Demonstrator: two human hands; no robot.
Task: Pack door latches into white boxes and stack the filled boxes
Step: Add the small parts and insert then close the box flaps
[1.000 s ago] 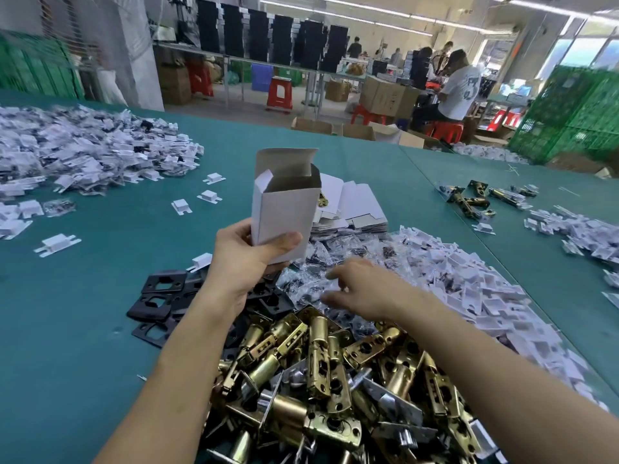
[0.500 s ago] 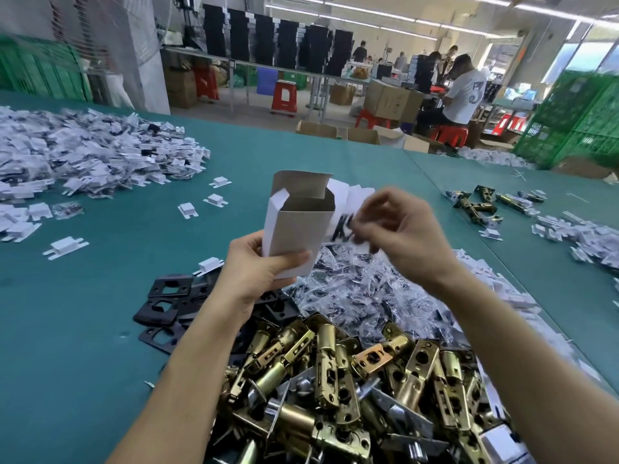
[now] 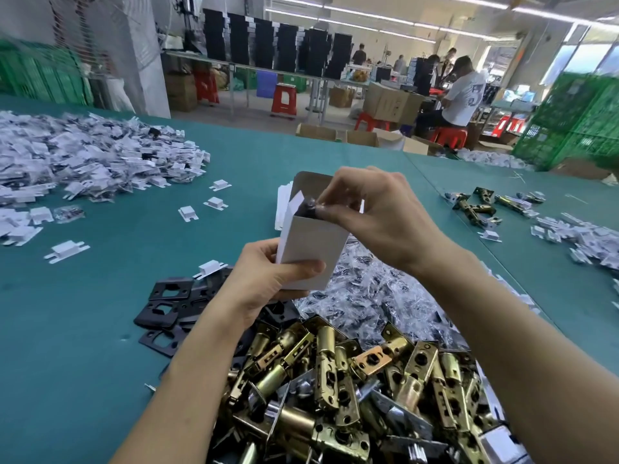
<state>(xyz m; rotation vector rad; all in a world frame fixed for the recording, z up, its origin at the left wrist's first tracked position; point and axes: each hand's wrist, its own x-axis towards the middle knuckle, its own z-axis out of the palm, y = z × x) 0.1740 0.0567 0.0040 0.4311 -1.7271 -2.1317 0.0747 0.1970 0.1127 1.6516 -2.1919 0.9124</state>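
White box (image 3: 311, 242) stands nearly upright in the left hand (image 3: 264, 279), long axis vertical, open mouth and raised flap pointing up. The fingers and thumb curl round its lower half. Just above, the right hand (image 3: 378, 212) pinches a clear packet (image 3: 310, 207), dark inside, perhaps screws, at the box's mouth. Below both hands, brass door latches (image 3: 335, 380) lie heaped on the green tabletop (image 3: 83, 329).

The left hand (image 3: 264, 283) is gripping the box (image 3: 311, 242) low down, thumb lying across its front, forearm reaching up from below. The right hand (image 3: 382, 216) is pinching a bag (image 3: 308, 206) at the box's mouth, wrist bent, fingers curled.
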